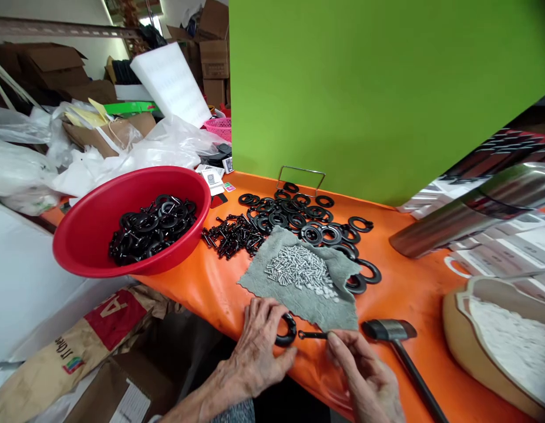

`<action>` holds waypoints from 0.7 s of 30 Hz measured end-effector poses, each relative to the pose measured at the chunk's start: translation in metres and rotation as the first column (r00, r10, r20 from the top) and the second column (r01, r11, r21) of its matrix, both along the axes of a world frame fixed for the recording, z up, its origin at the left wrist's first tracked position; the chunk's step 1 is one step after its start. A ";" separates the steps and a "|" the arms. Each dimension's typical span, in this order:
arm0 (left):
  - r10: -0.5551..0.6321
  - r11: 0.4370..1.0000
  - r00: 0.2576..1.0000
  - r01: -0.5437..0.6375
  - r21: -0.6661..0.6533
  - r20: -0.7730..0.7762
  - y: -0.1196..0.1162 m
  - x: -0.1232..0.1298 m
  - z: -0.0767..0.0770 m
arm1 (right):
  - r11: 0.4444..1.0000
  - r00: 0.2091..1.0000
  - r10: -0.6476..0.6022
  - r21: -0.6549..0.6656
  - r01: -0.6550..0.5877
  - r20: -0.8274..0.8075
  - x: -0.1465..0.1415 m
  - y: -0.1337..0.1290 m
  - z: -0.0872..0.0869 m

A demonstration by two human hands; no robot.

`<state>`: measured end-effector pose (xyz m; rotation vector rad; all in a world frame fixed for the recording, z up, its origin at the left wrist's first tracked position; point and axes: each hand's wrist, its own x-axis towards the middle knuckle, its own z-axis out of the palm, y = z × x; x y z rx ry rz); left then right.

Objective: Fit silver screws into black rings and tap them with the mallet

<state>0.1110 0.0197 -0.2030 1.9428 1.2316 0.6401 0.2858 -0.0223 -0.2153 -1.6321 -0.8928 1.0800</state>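
Note:
Near the table's front edge my left hand (260,343) grips a black ring (291,329), its fingers on the ring's left side and partly hiding it. My right hand (364,373) pinches a small black rod with an eyelet end (314,335). The eyelet points left toward the ring, with a small gap between the two. Just beyond both hands lies a grey-green cloth (259,273) bearing a heap of small silver pins (299,265) and some whitish bits (327,291). A black-headed mallet (390,330) lies to the right of my right hand.
A red basin (85,235) of black ring parts stands left. Black rods (235,235) and rings (294,217) are piled behind the cloth. At right are a tan bowl (461,335) of white material and a steel cylinder (453,220). A green panel (364,94) rises behind.

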 end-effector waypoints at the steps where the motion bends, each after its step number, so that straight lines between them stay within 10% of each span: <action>1: 0.018 1.000 0.999 -0.017 -0.023 0.036 0.000 0.000 0.004 | 1.000 0.999 0.024 0.009 -0.025 0.034 -0.003 0.001 0.003; 7: 0.034 0.949 0.980 0.030 -0.314 0.197 0.015 -0.003 0.021 | 0.975 0.973 0.191 0.089 -0.203 0.127 -0.019 0.017 0.012; 13: -0.092 0.983 0.993 0.103 -0.155 0.077 0.025 -0.012 0.012 | 0.882 0.875 0.366 0.181 -0.435 0.317 -0.005 0.029 0.002; 21: -0.168 0.985 0.980 0.165 -0.044 -0.106 0.023 -0.016 0.000 | 0.795 0.776 0.263 0.328 -0.511 0.573 -0.011 0.025 -0.024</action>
